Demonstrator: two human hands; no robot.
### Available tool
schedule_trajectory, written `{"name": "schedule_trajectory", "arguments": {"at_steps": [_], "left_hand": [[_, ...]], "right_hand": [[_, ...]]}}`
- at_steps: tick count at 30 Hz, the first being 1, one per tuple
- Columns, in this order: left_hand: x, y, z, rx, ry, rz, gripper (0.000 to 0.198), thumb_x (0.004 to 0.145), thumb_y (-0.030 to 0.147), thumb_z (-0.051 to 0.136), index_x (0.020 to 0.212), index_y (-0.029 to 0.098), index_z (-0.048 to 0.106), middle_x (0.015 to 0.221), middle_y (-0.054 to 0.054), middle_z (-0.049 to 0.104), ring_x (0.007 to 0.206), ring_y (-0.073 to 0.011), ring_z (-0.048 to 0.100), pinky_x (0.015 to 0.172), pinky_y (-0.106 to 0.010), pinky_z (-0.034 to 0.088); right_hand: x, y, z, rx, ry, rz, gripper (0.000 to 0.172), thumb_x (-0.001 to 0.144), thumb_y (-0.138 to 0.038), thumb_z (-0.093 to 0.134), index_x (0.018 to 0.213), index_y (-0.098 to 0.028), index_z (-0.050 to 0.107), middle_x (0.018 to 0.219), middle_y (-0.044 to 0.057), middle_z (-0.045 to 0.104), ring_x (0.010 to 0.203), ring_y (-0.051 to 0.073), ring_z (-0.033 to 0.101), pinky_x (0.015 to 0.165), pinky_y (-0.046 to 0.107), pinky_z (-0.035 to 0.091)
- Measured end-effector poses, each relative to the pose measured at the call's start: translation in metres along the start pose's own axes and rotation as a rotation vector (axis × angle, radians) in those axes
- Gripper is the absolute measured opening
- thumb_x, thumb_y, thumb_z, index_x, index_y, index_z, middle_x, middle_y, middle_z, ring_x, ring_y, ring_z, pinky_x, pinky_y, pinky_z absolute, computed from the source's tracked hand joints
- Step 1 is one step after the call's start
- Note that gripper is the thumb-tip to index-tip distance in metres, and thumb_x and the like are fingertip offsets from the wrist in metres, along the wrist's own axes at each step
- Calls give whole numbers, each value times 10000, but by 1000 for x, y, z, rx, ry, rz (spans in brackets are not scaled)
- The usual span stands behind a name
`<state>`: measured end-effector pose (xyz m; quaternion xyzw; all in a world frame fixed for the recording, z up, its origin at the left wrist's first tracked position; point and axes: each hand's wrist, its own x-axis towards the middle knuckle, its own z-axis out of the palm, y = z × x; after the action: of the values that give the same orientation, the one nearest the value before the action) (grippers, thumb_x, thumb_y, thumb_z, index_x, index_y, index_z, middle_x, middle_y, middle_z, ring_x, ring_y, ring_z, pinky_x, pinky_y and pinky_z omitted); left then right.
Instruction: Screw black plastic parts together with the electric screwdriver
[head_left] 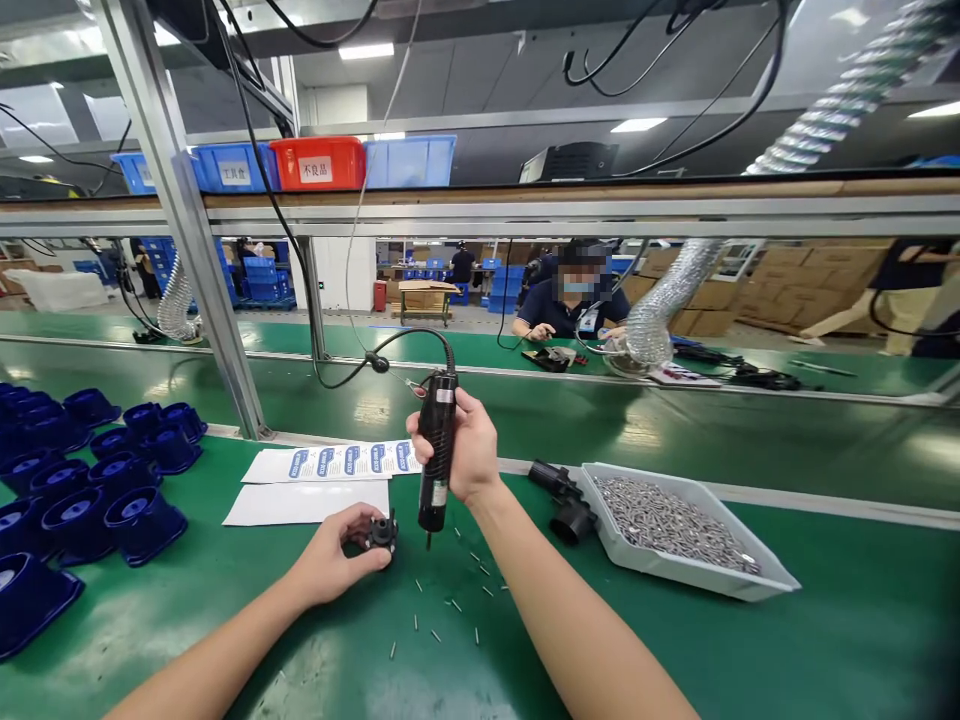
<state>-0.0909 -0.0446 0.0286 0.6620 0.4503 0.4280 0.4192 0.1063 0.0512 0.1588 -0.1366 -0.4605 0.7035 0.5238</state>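
Note:
My right hand (474,448) is wrapped round a black electric screwdriver (437,450), which hangs upright by its cord with the bit pointing down. Just left of the bit, my left hand (341,555) grips a small black plastic part (381,534) close to the green table. The bit and the black part are apart. Several loose metal screws (436,635) lie scattered on the table below the screwdriver. To the right stands a white tray (776,578) filled with many more small metal screws.
Dark blue plastic cups (142,520) crowd the left side. Label sheets (307,502) lie behind my left hand. Black fittings (571,515) sit beside the tray. A metal post (187,230) rises at left. A co-worker (577,300) sits across the bench near a silver duct (660,310).

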Motion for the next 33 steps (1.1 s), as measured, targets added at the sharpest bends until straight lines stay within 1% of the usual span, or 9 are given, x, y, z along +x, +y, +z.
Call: {"name": "schedule_trajectory", "arguments": {"at_steps": [2,6,11,13,18,24,29,31,33], "left_hand": [[0,1,0,-4,1,-3,402,862,452,841,1097,189,648,1034,-62,736,957,-234,676,873,-332,510],[0,3,0,-12,-8,-5,416,863,460,849,1094,184,640,1044,-71,743,956,-234,685,880,-337,520],[-1,2,0,-5,-33,3,440,859,464,852,1131,179,657,1050,-71,742,962,-235,673,903,-348,524],[-1,2,1,-1,-46,5,444,856,467,853,1142,181,670,1064,-75,745,969,-243,670,907,-355,526],[-2,1,2,8,-47,-7,477,857,481,848,1182,180,675,1064,-80,756,969,-256,678,905,-369,509],[-2,2,1,25,-46,-1,471,857,483,850,1184,184,693,1066,-70,762,974,-258,686,894,-356,509],[-2,4,4,15,-44,3,446,864,454,845,1181,178,697,1067,-71,758,978,-254,687,908,-358,516],[-1,5,2,-1,-47,1,421,861,440,853,1155,177,705,1061,-71,758,976,-248,688,914,-356,522],[1,5,-5,-38,-33,-28,409,834,434,887,1102,175,719,1033,-67,761,956,-241,694,910,-351,529]], "right_hand": [[-2,1,4,24,-16,20,525,845,-619,525,1070,-161,650,723,70,687,444,165,481,437,268,401],[-5,6,10,-14,18,-25,457,833,-551,456,1003,-171,643,707,75,675,455,192,491,431,283,367],[-13,15,19,-60,8,-247,457,856,-579,489,1057,-188,614,722,49,668,483,189,507,475,289,391],[-15,19,22,-62,-17,-299,445,886,-593,515,1061,-195,607,740,43,674,486,177,507,488,285,394],[-19,30,22,-89,-94,-335,380,927,-545,594,1093,-203,615,783,33,689,495,161,521,488,271,382],[-19,38,20,-79,-96,-335,364,925,-531,598,1083,-205,630,794,37,698,504,164,531,486,271,388],[-20,33,23,-80,-117,-351,355,923,-527,594,1047,-197,632,765,32,682,495,158,528,487,269,385],[-20,25,25,-93,-97,-375,362,910,-539,592,1029,-199,623,758,32,679,490,161,527,479,273,380],[-21,14,26,-108,-43,-406,380,891,-563,583,1014,-205,610,749,30,676,485,168,528,469,280,376]]}}
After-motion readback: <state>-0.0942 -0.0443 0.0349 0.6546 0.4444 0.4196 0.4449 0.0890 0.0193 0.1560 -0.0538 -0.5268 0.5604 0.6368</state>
